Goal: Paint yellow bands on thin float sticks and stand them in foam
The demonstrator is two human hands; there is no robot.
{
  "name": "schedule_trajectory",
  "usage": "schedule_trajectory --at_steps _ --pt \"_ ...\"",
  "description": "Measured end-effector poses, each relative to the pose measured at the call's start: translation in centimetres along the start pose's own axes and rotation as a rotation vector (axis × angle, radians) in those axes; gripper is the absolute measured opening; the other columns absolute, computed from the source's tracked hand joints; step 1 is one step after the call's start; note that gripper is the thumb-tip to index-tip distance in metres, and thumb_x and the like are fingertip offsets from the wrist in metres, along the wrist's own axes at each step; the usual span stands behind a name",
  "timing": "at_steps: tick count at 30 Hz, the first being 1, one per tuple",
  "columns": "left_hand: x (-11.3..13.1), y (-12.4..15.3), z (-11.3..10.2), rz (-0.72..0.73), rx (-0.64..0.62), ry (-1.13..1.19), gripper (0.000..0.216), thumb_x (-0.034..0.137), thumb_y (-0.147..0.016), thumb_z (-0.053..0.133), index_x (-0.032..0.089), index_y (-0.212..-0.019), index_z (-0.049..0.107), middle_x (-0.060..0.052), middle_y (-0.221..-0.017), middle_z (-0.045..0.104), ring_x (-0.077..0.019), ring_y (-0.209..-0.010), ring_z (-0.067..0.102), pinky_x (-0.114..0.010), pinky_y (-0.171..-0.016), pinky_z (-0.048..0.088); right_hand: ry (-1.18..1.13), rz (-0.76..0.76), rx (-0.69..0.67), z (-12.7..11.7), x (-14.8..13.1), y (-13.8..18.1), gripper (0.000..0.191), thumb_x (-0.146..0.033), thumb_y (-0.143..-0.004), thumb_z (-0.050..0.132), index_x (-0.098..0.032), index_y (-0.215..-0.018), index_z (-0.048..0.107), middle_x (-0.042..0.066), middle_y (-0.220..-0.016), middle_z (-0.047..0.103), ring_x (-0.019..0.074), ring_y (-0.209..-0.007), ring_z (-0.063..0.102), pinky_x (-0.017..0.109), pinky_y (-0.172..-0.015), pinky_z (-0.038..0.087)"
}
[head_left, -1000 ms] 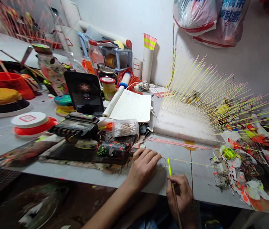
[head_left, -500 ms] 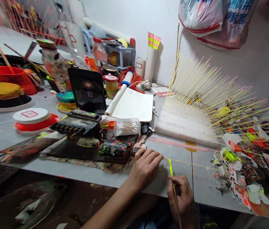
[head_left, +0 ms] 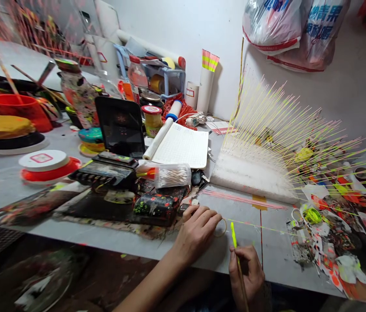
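Observation:
My left hand point(head_left: 197, 232) rests on the grey table point(head_left: 14, 186) near its front edge, fingers curled and pinched on a thin rod point(head_left: 257, 226) that runs right across the surface. A small ring point(head_left: 221, 227) lies at its fingertips. My right hand point(head_left: 249, 273) sits below the table edge, closed round a paintbrush point(head_left: 234, 238) whose yellow-green tip points up beside the rod. Just left of my left hand lies a paint-spattered black box point(head_left: 155, 206).
A white foam block point(head_left: 251, 177) bristling with several yellow and pink rods stands at the right. Behind are an open notebook point(head_left: 181, 147), a tablet point(head_left: 121, 125), a bag of cotton swabs point(head_left: 171, 175), an orange tape reel point(head_left: 44, 164), paint bowls point(head_left: 7, 125) and scraps point(head_left: 328, 234).
The brush tip has dropped slightly lower and to the right. My left hand has stayed in place on the rod. The view has shifted a little.

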State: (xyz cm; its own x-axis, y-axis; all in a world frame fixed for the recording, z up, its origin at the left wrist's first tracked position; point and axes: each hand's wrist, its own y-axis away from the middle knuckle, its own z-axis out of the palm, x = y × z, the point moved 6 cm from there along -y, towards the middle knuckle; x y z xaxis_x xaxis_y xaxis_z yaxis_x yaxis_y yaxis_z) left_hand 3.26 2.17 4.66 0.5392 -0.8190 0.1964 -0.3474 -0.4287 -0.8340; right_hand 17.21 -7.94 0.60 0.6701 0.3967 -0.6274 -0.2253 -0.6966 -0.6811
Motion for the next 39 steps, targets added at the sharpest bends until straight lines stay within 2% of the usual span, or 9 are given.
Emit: schedule_trajectory --at_steps 5,10,16,27,39 --pt "-0.4 0.1 -0.4 -0.031 -0.021 -0.004 0.023 0.010 -0.094 0.043 0.021 -0.094 0.062 0.001 -0.086 0.072 -0.0141 -0.081 0.061 -0.035 -0.090 0.036 -0.084 -0.082 -0.016 0.9 -0.9 -0.1 0.022 -0.006 -0.093 0.054 -0.024 -0.105 0.059 0.000 -0.089 0.069 0.0142 -0.076 0.064 0.026 -0.071 0.054" --pt "-1.2 0.4 -1.1 -0.074 -0.015 -0.036 0.022 0.012 -0.095 0.045 0.023 -0.093 0.064 0.001 -0.089 0.073 -0.0157 -0.090 0.063 -0.038 -0.101 0.032 -0.071 -0.110 -0.018 2.2 -1.3 -0.2 0.021 -0.006 -0.092 0.055 -0.022 -0.104 0.060 0.002 -0.090 0.069 0.0141 -0.077 0.062 0.025 -0.069 0.053" --pt "-1.5 0.7 -1.2 -0.098 -0.008 -0.032 0.021 0.013 -0.094 0.047 0.023 -0.092 0.065 0.001 -0.089 0.074 -0.0153 -0.092 0.064 -0.036 -0.100 0.034 -0.046 -0.106 -0.023 3.2 -1.3 -0.6 0.018 -0.008 -0.094 0.054 -0.022 -0.103 0.060 0.002 -0.090 0.069 0.0134 -0.078 0.062 0.024 -0.070 0.052" --pt "-1.4 0.6 -1.4 -0.078 0.036 -0.017 0.023 0.013 -0.097 0.044 0.022 -0.092 0.064 0.001 -0.087 0.073 -0.0155 -0.091 0.064 -0.037 -0.102 0.033 0.028 -0.146 0.004 2.9 -2.4 -1.9 0.013 -0.011 -0.095 0.054 -0.022 -0.099 0.061 0.000 -0.084 0.068 0.0117 -0.073 0.064 0.019 -0.068 0.054" --pt "-1.3 0.6 -1.4 -0.094 0.035 -0.019 0.021 0.014 -0.095 0.046 0.023 -0.091 0.064 0.001 -0.087 0.073 -0.0150 -0.090 0.065 -0.036 -0.101 0.034 0.047 -0.068 0.025 2.4 -1.7 -1.4 0.010 -0.017 -0.096 0.054 -0.022 -0.096 0.063 0.000 -0.081 0.068 0.0125 -0.071 0.068 0.019 -0.065 0.055"
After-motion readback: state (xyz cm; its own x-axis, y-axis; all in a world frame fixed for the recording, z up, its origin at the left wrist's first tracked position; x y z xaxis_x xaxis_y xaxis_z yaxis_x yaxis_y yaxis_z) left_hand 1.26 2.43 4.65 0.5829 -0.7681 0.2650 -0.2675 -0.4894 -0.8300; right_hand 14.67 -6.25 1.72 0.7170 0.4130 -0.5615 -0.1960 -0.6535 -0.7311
